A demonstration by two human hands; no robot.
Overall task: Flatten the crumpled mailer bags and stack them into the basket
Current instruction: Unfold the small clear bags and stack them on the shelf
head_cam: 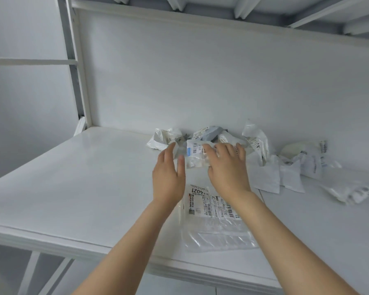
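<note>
Already both hands are on one crumpled mailer bag [195,153] on the white table [73,188]. The left hand [168,175] is spread, its straight fingers against the bag's left edge; the right hand [228,167] curls its fingers over the bag's top. One flattened bag [213,222] lies under the two wrists. Just beyond the fingertips sit three more crumpled bags: a white one [164,138], a grey one [209,133] and a tall white one [255,139]. Right of the right hand lies a loose heap of bags [294,171], too overlapped to count.
</note>
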